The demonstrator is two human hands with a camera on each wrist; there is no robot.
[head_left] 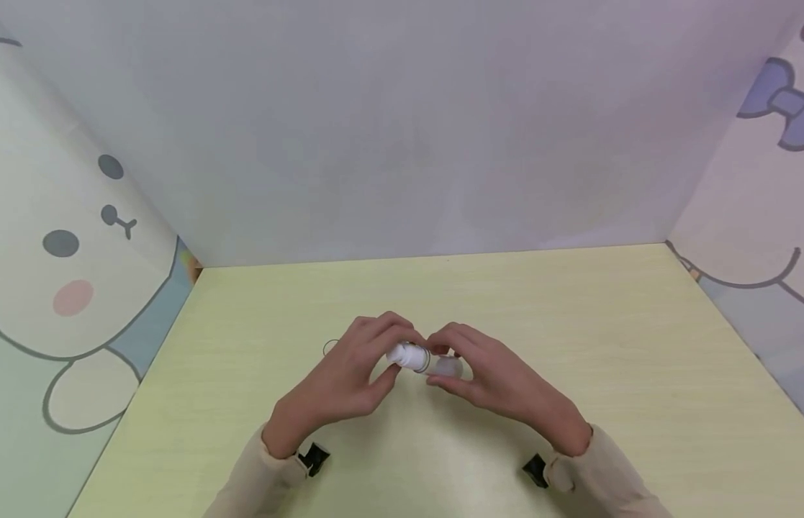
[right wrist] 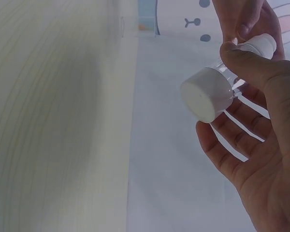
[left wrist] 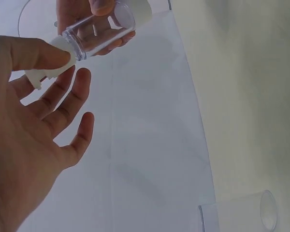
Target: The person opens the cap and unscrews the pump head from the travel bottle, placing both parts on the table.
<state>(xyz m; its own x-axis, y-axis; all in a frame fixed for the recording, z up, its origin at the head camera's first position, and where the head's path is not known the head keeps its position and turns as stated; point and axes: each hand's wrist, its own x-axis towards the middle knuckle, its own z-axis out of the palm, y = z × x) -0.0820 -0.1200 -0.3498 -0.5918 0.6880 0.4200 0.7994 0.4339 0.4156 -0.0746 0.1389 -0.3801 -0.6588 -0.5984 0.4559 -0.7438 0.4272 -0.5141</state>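
A small clear bottle (left wrist: 104, 34) with a white base (right wrist: 203, 94) is held up over the table, lying nearly sideways between both hands. My left hand (head_left: 353, 370) pinches the white pump top (left wrist: 63, 53) at its neck between thumb and fingers; the other fingers are spread and bent. On the right, my right hand (head_left: 499, 374) grips the transparent body, thumb on one side and fingers on the other. A clear cylindrical cap (left wrist: 239, 212) lies on the table beyond the left hand, which hides most of it in the head view.
The pale wood-grain table (head_left: 602, 324) meets a plain grey-white wall (head_left: 427, 129) at the back. Side panels with cartoon animals (head_left: 58, 288) stand left and right. Black wrist mounts (head_left: 314, 458) sit at both beige sleeves (head_left: 255, 482).
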